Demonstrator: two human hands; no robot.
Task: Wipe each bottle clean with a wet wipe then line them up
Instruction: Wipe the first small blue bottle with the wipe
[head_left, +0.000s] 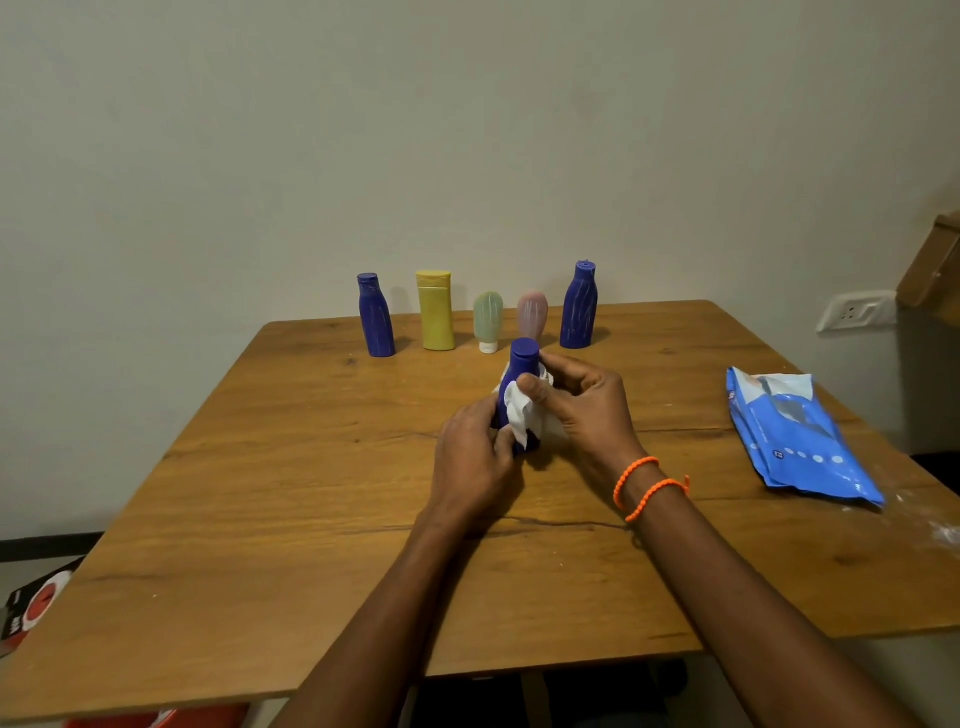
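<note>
A small blue bottle (522, 364) stands upright at the middle of the wooden table (260, 493). My left hand (472, 462) grips its lower part. My right hand (582, 405) presses a white wet wipe (519, 410) against its side, thumb on the wipe and fingers curled round the bottle. Behind it stand several bottles in a row: a blue bottle (375, 317), a yellow bottle (436, 312), a green tube (488, 319) on its cap, a pink tube (532, 312) partly hidden, and a taller blue bottle (579, 306).
A blue pack of wet wipes (795, 436) lies near the table's right edge. White specks mark the table's right corner (940, 530). A wall socket (854, 312) is on the wall at right. A red and black object (31, 608) lies below the left edge.
</note>
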